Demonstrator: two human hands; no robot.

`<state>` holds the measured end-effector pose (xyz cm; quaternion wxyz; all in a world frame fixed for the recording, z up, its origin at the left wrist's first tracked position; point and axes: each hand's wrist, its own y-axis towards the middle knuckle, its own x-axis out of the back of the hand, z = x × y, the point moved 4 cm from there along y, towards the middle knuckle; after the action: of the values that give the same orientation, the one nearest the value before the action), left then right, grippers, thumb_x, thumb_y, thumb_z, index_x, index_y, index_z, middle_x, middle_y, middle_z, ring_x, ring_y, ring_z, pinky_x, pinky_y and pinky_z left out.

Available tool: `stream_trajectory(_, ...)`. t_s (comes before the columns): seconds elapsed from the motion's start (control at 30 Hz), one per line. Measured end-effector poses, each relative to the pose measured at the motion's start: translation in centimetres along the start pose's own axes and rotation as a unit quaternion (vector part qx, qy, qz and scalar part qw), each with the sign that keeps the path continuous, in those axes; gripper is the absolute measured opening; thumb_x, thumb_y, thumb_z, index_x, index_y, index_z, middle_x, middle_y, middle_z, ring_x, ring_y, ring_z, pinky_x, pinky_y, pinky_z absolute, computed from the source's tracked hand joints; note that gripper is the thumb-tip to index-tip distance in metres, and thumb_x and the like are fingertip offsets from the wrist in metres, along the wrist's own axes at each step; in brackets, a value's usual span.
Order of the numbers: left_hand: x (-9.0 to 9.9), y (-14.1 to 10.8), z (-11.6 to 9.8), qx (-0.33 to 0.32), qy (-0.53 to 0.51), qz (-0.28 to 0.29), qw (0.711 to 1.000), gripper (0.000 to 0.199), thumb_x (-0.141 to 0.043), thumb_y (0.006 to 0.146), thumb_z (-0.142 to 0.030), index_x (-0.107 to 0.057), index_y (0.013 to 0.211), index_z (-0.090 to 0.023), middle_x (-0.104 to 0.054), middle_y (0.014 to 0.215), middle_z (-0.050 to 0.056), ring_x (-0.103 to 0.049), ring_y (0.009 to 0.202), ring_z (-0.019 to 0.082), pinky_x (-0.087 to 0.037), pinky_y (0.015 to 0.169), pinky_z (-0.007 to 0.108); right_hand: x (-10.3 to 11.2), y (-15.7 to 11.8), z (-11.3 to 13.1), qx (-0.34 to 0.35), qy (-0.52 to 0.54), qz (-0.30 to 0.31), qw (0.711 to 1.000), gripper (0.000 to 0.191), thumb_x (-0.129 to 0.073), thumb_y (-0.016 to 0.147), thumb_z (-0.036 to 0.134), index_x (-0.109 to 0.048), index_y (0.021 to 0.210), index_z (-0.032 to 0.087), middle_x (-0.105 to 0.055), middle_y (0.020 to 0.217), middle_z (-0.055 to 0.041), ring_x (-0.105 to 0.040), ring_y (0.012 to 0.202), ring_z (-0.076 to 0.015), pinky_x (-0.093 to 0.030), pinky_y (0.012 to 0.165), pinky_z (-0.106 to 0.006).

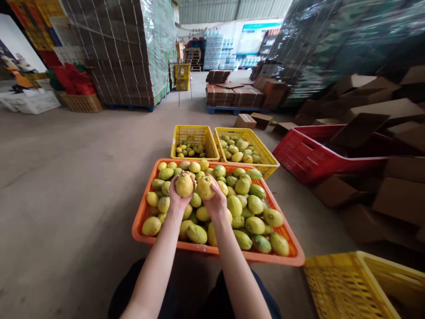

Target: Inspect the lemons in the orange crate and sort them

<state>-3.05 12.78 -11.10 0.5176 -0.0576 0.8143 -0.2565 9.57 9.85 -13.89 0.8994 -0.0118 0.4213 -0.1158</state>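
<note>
My left hand (179,195) is closed around a yellow, lemon-like fruit (184,185), its end turned up towards me. Close beside it, my right hand (216,198) grips a second fruit (205,188) of the same kind, with the thumb along its right side. Both are held over a wide, shallow orange crate (146,208), which holds many yellow to green oval fruits (255,225). The bottoms of the two held fruits and some fingers are hidden. My forearms cover part of the crate's near side.
Behind the orange crate stand two yellow crates (174,148) (270,167) with more fruit. A red crate (299,155) and loose cardboard boxes (401,190) lie at right. Another yellow crate (335,279) sits at front right. Wrapped pallet stacks (113,53) rise farther back.
</note>
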Motion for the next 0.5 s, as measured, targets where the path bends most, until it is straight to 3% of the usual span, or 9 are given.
stream_trajectory(0.13,0.7,0.1,0.9,0.006,-0.02,-0.025,0.999,0.026,-0.046,0.102,-0.028,-0.071,0.099,-0.023,-0.079,0.102,0.008,-0.075,0.12,0.022,-0.06,0.103,0.033,0.2,-0.2,0.2,-0.011,0.031,-0.074,0.997,0.034,-0.081,0.075,0.032,-0.071,0.108,0.029,-0.079,0.1,0.0041,-0.076,0.098,-0.019,-0.064,0.094,-0.034)
stream_trajectory(0.27,2.2,-0.2,2.7,0.031,-0.007,-0.061,0.998,0.027,-0.043,0.104,-0.032,-0.068,0.108,-0.022,-0.076,0.101,0.01,-0.074,0.121,0.024,-0.063,0.101,0.037,1.3,-0.8,1.7,-0.019,0.045,-0.091,0.995,0.033,-0.08,0.08,0.034,-0.069,0.11,0.029,-0.08,0.098,0.0023,-0.079,0.096,-0.0224,-0.066,0.091,-0.04)
stream_trajectory(0.33,1.8,0.0,3.3,0.037,0.026,-0.072,0.996,0.03,-0.039,0.105,-0.032,-0.067,0.112,-0.022,-0.076,0.105,0.013,-0.072,0.125,0.026,-0.063,0.1,0.038,2.0,-1.2,3.1,-0.001,0.062,-0.099,0.993,0.029,-0.079,0.081,0.033,-0.069,0.108,0.03,-0.081,0.099,0.0017,-0.08,0.096,-0.024,-0.067,0.089,-0.042)
stream_trajectory(0.4,-0.2,1.0,3.1,0.028,0.06,-0.058,0.996,0.034,-0.036,0.106,-0.03,-0.066,0.118,-0.022,-0.076,0.114,0.015,-0.069,0.13,0.027,-0.062,0.103,0.04,2.7,-1.7,4.5,0.022,0.086,-0.114,0.99,0.026,-0.079,0.082,0.033,-0.07,0.106,0.031,-0.082,0.101,0.0022,-0.081,0.096,-0.0242,-0.068,0.089,-0.043)
stream_trajectory(0.5,-6.1,4.0,1.5,-0.003,0.117,0.008,0.993,0.04,-0.033,0.108,-0.032,-0.064,0.131,-0.022,-0.073,0.133,0.014,-0.063,0.139,0.026,-0.057,0.109,0.042,3.4,-2.2,6.5,0.049,0.103,-0.118,0.986,0.027,-0.082,0.082,0.037,-0.07,0.106,0.033,-0.082,0.104,0.0033,-0.081,0.098,-0.0238,-0.068,0.092,-0.044)
